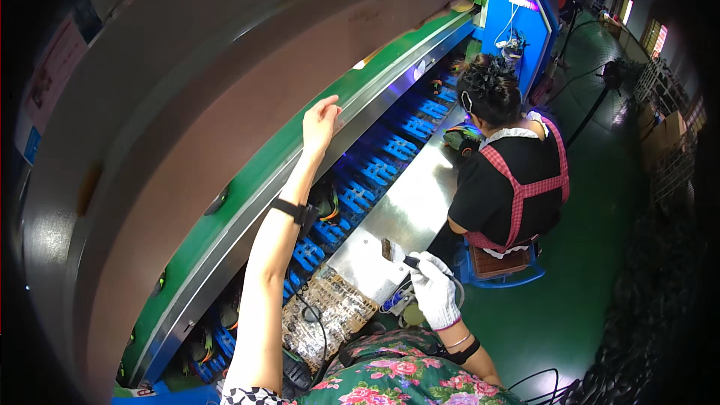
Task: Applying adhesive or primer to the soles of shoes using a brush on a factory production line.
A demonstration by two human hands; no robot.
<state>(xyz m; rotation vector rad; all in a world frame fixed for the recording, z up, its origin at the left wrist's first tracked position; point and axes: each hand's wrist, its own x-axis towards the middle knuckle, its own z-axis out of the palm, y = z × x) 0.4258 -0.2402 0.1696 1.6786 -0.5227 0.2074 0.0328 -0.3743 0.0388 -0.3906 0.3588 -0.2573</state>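
**One hand on the belt, one on the brush**

The bare left hand reaches up and rests on the edge of the green conveyor belt, fingers loosely spread and gripping nothing. A black wrist strap circles that forearm. The right hand, in a white glove, is closed around the dark handle of a small brush, whose bristles sit over the shiny steel worktop (whether they touch it is hard to tell). Just left of the brush lies a stained, glue-spattered board. Between the worktop and the belt runs a row of blue shoe holders. Farther along the worktop sits a co-worker in a black shirt and red checked apron, bent over a shoe.
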